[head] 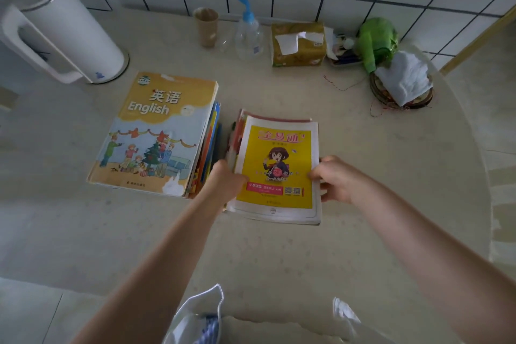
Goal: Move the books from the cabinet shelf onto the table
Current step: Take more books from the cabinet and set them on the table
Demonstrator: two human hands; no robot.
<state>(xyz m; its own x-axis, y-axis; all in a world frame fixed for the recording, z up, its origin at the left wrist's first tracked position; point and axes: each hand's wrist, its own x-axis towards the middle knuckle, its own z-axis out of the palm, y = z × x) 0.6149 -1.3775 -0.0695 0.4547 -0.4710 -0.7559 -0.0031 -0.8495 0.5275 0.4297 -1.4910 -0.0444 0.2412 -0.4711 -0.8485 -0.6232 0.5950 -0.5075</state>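
Both hands are gripping a stack of books topped by a yellow workbook (275, 167), which is lying flat at the centre of the table (363, 176): the left hand (226, 183) is clamping its nine o'clock edge, the right hand (336, 179) its three o'clock edge. A second stack topped by an English textbook (153, 134) is lying just beside it at nine o'clock, with a white kettle (64, 28) standing at ten o'clock.

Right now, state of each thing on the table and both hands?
English textbook stack: flat on table, untouched.
Yellow-cover book stack: gripped at both side edges, at the table surface.
Left hand: closed on stack's left edge.
Right hand: closed on stack's right edge.
Kettle: upright, lid shut.
Paper cup: upright.
Pump bottle: upright.
Tissue pack: open, tissue sticking out.
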